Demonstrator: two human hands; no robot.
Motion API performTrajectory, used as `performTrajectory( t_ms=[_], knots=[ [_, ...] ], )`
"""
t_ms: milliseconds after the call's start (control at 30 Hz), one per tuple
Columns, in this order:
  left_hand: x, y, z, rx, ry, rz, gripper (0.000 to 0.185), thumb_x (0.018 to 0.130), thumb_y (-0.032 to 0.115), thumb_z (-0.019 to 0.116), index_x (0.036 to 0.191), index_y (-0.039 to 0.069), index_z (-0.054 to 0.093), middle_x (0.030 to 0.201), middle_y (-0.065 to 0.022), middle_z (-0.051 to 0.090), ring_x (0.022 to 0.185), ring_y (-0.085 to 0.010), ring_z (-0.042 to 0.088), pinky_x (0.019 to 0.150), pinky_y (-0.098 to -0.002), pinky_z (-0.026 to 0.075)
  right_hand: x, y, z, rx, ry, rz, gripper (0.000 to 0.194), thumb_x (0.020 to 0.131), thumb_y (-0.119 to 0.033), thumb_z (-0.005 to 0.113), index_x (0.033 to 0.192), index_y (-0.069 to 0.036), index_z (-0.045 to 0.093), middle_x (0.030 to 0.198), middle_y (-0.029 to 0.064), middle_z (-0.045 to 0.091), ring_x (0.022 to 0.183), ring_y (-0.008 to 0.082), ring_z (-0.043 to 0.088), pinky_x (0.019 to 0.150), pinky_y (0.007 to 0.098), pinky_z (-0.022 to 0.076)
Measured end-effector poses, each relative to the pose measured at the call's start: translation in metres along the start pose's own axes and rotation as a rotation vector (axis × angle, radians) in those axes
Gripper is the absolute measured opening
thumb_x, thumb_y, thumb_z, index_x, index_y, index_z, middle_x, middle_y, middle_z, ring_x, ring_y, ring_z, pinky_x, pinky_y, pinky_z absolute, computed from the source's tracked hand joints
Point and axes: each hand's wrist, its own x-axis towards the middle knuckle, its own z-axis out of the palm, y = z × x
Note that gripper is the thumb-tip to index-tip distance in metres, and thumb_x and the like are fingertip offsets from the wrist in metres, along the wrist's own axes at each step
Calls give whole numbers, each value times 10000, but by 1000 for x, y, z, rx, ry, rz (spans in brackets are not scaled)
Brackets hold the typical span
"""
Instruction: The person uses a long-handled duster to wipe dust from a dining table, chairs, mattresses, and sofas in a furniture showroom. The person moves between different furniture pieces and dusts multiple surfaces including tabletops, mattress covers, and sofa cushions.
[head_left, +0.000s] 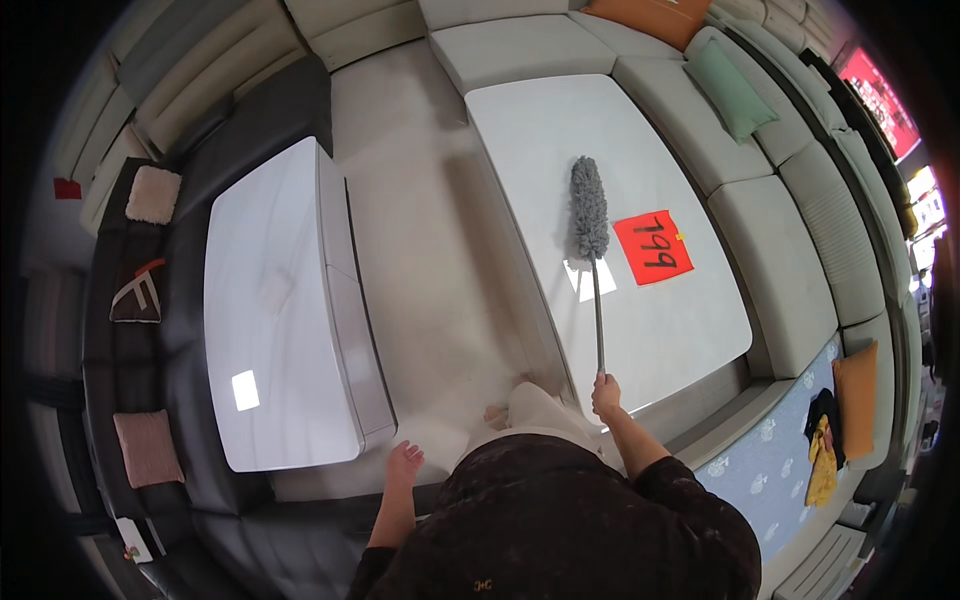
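My right hand (606, 396) is closed around the handle of a grey fluffy duster (589, 208), whose thin metal rod runs away from me over a white coffee table (540, 127). The duster head lies on or just above the tabletop, left of a red paper sign (654, 247) with handwritten figures; whether it touches the top cannot be told. Down at my left side, my left hand (406, 459) holds nothing, its fingers loosely bent, near the corner of a second white table (281, 315) with a glossy top.
A light grey sectional sofa (772, 255) with green (731, 90) and orange (855, 401) cushions wraps the right table. A dark leather sofa (187, 420) borders the left table. Yellow and black cloths (823, 457) lie on a blue patterned cover (765, 457). Pale floor (427, 247) runs between the tables.
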Motion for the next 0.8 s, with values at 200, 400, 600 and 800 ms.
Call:
performTrajectory(
  t_ms=[200, 400, 600, 800],
  knots=[
    [11, 6, 9, 67, -35, -14, 430, 787, 238, 452, 1153, 46, 334, 995, -143, 441, 806, -270, 480, 695, -381, 423, 54, -85, 42, 365, -66, 95, 329, 846, -374, 315, 719, -74, 358, 437, 8, 315, 304, 118, 299, 260, 251, 231],
    [4, 59, 42, -63, 131, 20, 425, 786, 207, 458, 1152, 37, 327, 952, -143, 462, 766, -273, 490, 659, -385, 435, 138, -211, 80, 830, -139, 246, 346, 847, -401, 292, 693, -95, 336, 444, -11, 290, 340, 96, 254, 308, 210, 228],
    [28, 118, 113, -41, 168, 31, 373, 780, 189, 461, 1108, 42, 361, 899, -136, 481, 734, -260, 497, 631, -371, 446, 205, -288, 119, 941, -144, 324, 343, 858, -389, 257, 715, -82, 316, 480, 35, 311, 383, 135, 300, 323, 244, 264],
    [56, 168, 204, -37, 80, 70, 310, 778, 203, 471, 1039, 46, 414, 847, -119, 506, 706, -252, 511, 629, -354, 449, 262, -348, 145, 715, -124, 263, 368, 850, -394, 288, 660, -81, 327, 469, 52, 325, 364, 160, 304, 315, 270, 276]
  ],
)
